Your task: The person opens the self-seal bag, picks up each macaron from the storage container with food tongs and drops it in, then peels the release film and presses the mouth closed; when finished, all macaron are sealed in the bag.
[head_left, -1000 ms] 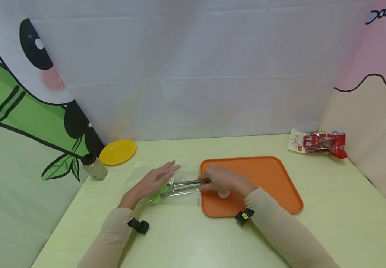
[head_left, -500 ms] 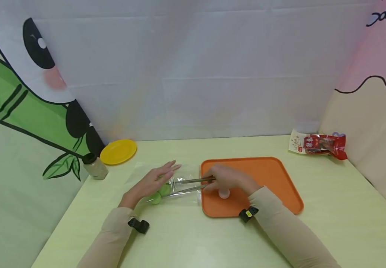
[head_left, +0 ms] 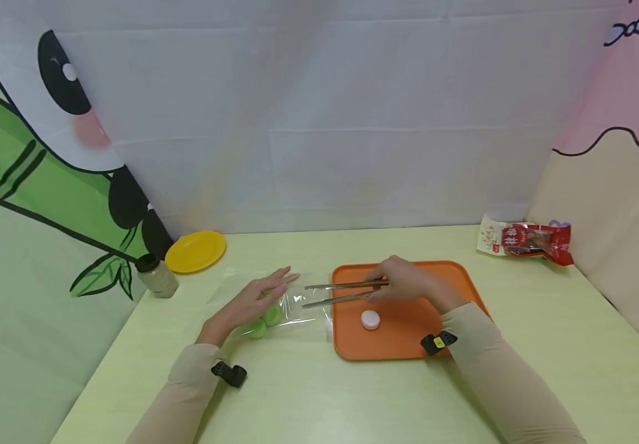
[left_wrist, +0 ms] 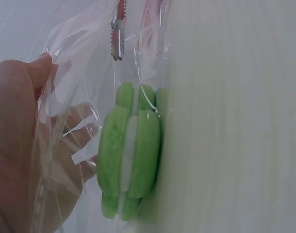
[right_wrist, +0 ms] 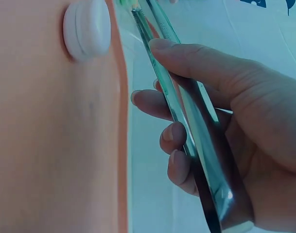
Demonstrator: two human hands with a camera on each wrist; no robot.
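My right hand (head_left: 408,280) grips metal tongs (head_left: 344,293) over the orange tray (head_left: 425,336). Their serrated tips are apart with nothing between them, left of the tray's edge. In the right wrist view, fingers and thumb wrap the tongs' arms. A white macaron (head_left: 371,319) lies on the tray near its left side. My left hand (head_left: 255,301) is at the clear plastic bag (head_left: 303,320), fingers extended against its film. Inside the bag are several green macarons (left_wrist: 129,150) with white filling, partly hidden by the left hand in the head view.
A yellow plate (head_left: 195,251) and a dark-capped jar (head_left: 156,277) stand at the back left of the table (head_left: 319,394). A red-and-white snack packet (head_left: 527,239) lies at the back right. A white cloth backdrop (head_left: 353,123) rises behind the table.
The tongs have drawn back out of the bag toward the upper right, away from the green macarons, with my right hand. The white macaron is now fully uncovered. My left hand has stayed put.
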